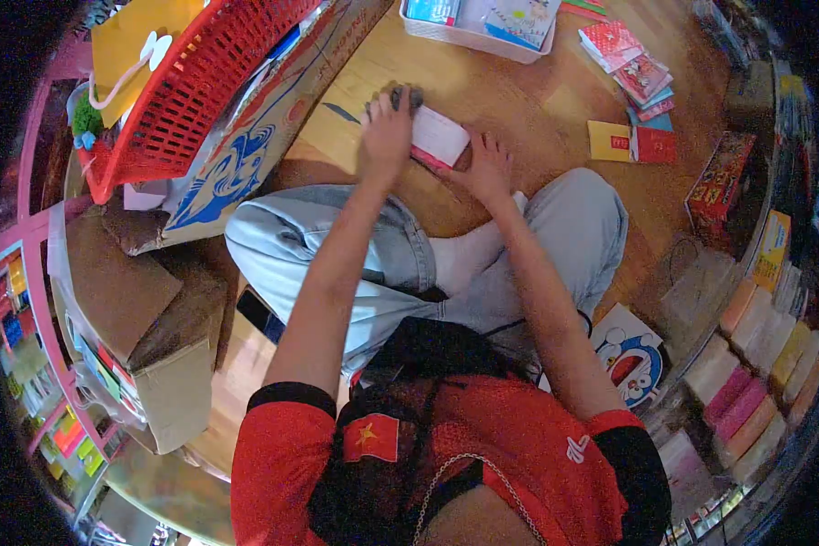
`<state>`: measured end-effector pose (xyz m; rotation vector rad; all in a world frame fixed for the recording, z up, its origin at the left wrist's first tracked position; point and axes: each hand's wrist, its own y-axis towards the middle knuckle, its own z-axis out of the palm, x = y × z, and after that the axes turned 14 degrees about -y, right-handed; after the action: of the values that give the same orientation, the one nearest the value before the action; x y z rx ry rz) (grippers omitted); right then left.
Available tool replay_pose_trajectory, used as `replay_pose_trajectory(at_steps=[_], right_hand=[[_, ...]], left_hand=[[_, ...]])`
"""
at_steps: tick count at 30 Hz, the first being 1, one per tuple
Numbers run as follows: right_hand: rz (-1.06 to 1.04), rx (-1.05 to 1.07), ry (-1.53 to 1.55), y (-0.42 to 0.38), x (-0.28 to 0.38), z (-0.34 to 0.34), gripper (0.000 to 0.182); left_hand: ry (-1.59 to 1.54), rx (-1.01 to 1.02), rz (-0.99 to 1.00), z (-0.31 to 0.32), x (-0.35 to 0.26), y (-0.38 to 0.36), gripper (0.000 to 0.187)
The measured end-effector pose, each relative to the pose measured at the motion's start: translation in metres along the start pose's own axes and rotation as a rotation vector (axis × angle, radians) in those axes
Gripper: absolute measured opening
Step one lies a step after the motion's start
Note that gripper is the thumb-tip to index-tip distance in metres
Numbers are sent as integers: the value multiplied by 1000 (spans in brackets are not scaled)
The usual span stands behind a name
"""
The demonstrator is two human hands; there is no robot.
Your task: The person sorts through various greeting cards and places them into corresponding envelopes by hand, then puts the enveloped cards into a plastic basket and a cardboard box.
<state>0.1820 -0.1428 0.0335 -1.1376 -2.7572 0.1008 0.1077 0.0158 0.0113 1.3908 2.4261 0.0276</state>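
Note:
On the wooden floor in front of me lies a small white-topped pad (440,136) with a pinkish-red edge along its near side. My left hand (388,132) is at the pad's left end, its fingers closed over a small dark object (416,96) that I cannot identify. My right hand (488,167) grips the near right corner of the pad, thumb along the red edge and fingers bent at its right end. Left of my left hand, a yellowish sheet (328,123) with a dark strip lies flat.
A red plastic basket (187,109) and a printed cardboard box (246,168) stand at the left. A white bin (478,38) with booklets is ahead. Red booklets (623,59) and yellow and red packets (610,141) lie to the right. A phone (260,315) is beside my left leg.

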Motion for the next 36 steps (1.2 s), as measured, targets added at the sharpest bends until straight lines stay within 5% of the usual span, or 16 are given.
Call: replay_pose_trajectory(at_steps=[2,4,8,10,13,19,23,26,28,30,32,36], right_hand=[[22,83,22,2,-1,3,93],[-27,-37,-92,4,-4,17,92],[-10,62,-75,1,-6,-2,92],[-24,6,33,1,-1,-5,92],[12,-15,-3,1,0,1,89],[-43,33,-33,6,-11,16,93],[3,154,110,4,-1,-12,91],[-6,22,70,5,-4,1,91],[-20,-15,26,9,-11,29,92],[-26,-48,-18,10,-13,29,92],[-78,66,-84,4,-11,6,93],[-83,-10,118,3,-2,-4,93]], left_hand=[[56,-52,-102,7,-28,-16,41],[-24,-6,237,21,-52,-46,40],[-195,139,384,-1,-12,-26,40],[-22,42,7,-11,6,-6,43],[15,-70,-196,5,-16,-2,43],[-126,61,216,17,-44,-46,48],[-63,-58,-183,1,-12,-11,53],[26,-222,-177,8,-28,1,52],[-92,112,-71,21,-53,-19,49],[-35,3,93,28,-57,-47,52],[-244,165,147,-4,-46,-48,53],[-79,45,-103,-15,-7,-12,54]])
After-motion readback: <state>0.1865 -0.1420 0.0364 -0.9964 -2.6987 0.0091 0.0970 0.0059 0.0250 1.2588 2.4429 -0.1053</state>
